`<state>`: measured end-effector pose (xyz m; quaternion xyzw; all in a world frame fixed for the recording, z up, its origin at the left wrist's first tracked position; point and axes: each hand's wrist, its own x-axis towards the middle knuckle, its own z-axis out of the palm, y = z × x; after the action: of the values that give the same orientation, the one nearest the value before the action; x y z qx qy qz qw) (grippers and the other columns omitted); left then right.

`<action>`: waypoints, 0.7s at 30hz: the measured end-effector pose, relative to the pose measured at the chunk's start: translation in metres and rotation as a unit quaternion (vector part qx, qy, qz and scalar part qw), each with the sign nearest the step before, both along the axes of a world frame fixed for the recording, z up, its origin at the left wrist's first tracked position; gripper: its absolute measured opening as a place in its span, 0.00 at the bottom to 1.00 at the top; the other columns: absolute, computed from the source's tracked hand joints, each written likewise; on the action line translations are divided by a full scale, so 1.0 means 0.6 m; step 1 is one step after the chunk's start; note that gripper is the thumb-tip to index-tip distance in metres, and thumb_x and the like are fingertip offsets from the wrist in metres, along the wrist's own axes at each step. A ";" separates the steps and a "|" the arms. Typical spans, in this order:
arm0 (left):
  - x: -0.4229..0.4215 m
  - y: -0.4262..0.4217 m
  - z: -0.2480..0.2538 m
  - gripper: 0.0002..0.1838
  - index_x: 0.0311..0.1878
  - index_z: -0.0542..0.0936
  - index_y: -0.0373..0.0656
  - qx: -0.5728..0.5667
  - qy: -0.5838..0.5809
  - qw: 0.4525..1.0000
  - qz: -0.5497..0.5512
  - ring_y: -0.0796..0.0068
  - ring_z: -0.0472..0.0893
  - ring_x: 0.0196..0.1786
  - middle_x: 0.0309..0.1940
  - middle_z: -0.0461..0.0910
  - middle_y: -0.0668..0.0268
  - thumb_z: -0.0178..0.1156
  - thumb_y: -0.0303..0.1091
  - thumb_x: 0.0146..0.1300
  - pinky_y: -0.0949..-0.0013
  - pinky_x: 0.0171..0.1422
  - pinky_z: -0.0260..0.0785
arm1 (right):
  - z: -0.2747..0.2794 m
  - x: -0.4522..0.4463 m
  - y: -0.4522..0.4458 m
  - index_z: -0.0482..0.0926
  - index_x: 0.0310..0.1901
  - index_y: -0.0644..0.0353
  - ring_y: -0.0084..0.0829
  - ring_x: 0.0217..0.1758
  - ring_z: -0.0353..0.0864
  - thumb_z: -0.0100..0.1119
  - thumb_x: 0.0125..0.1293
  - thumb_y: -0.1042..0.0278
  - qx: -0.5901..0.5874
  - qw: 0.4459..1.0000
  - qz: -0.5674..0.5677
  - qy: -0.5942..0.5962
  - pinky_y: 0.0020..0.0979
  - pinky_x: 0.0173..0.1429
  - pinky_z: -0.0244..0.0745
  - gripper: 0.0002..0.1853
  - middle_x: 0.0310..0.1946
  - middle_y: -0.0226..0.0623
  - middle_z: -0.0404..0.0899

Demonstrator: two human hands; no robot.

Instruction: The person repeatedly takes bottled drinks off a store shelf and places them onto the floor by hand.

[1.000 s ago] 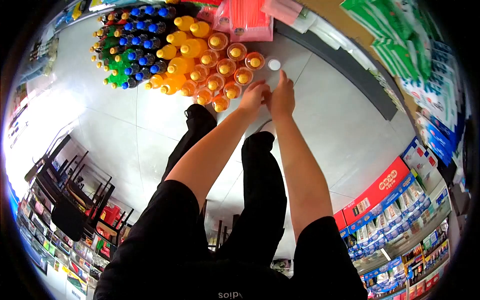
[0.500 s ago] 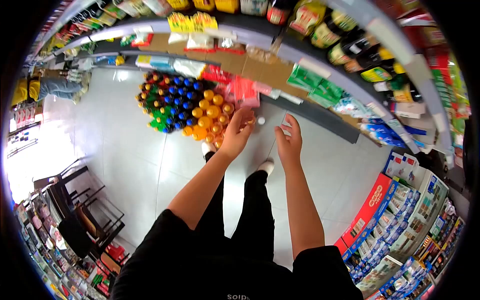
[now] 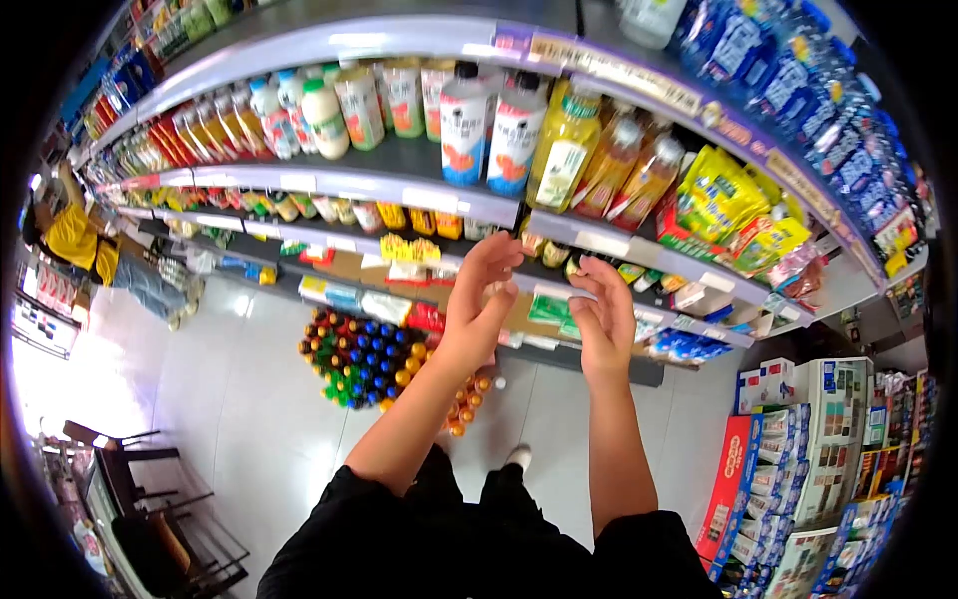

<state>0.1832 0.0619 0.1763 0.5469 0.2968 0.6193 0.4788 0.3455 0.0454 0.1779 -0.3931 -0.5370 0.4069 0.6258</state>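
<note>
My left hand (image 3: 481, 304) is raised in front of the lower shelves, its fingers curved and apart, with nothing in it. To its right, my right hand (image 3: 605, 317) hovers at about the same height, also empty, fingers spread and slightly bent. A gap separates the two palms, and green packets (image 3: 549, 311) on a low shelf show between them. Above the hands, two white-labelled bottles with black caps (image 3: 465, 125) stand beside a yellow bottle (image 3: 564, 150) and amber bottles (image 3: 611, 165). Neither hand touches the shelf goods.
Bottles with blue, orange and dark caps (image 3: 369, 359) stand grouped on the floor, partly behind my left forearm. Yellow pouches (image 3: 733, 200) fill the shelf at right. Black chairs (image 3: 165, 539) are at lower left, a stocked display (image 3: 763, 479) at lower right. A person in yellow (image 3: 85, 240) is far left.
My view has tilted up, bringing the upper shelves into sight. Both hands have risen from over the floor bottles to in front of the shelves, staying empty.
</note>
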 end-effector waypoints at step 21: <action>-0.051 0.144 0.365 0.24 0.59 0.63 0.41 0.245 0.034 0.964 -0.100 0.72 0.68 0.57 0.54 0.68 0.61 0.48 0.22 0.57 0.69 0.58 0.61 | 0.355 -0.087 0.078 0.62 0.60 0.60 0.33 0.59 0.65 0.56 0.55 0.79 0.235 0.968 -0.073 -0.052 0.30 0.55 0.66 0.29 0.58 0.40 0.64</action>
<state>0.1524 0.1483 0.3952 0.6949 0.0962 0.6031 0.3796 0.2933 0.0923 0.3908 -0.2937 -0.6188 0.2011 0.7002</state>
